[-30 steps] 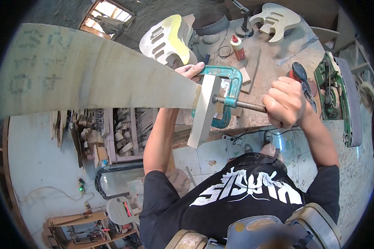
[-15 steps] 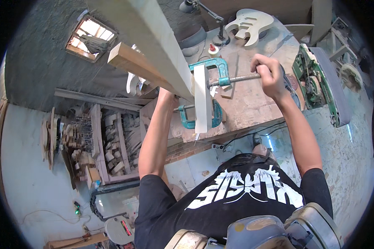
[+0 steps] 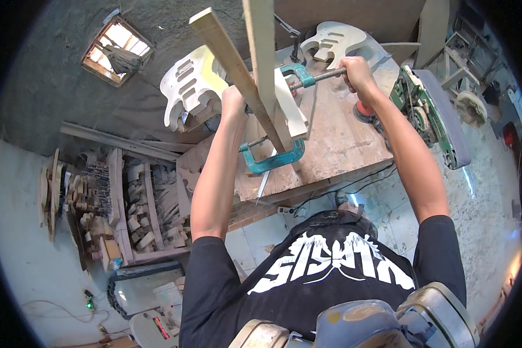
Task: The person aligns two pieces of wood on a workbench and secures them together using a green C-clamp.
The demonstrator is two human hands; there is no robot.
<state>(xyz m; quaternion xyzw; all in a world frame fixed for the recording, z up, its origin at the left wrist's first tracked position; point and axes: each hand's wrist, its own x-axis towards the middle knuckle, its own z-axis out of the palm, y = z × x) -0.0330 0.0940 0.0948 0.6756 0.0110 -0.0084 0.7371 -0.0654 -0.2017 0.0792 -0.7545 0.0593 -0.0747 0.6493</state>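
Observation:
My right hand [image 3: 356, 74] is closed round the end of the threaded screw of the far teal G-clamp [image 3: 298, 74]. My left hand [image 3: 234, 100] is a fist beside the long wooden pieces; its fingers are partly hidden, so I cannot make out what they grip. A brown-edged wooden bar [image 3: 229, 52] slants up toward me, and a pale wooden bar [image 3: 263, 55] rises upright beside it. Against their right side is a white wooden block [image 3: 290, 107]. A second teal G-clamp [image 3: 278, 162] sits at their near end, with neither hand on it.
The workbench [image 3: 342, 133] carries a white guitar body [image 3: 333, 40] at the back and a red-topped round tool [image 3: 364, 110]. Another guitar body [image 3: 188, 81] stands left. A green belt sander [image 3: 426, 113] is at right. Wood offcuts [image 3: 145, 197] fill a rack lower left.
The long wooden bars have swung in view, uncovering my left hand and the left guitar body. My right hand and the far clamp sit farther up and left; the whole view has shifted too.

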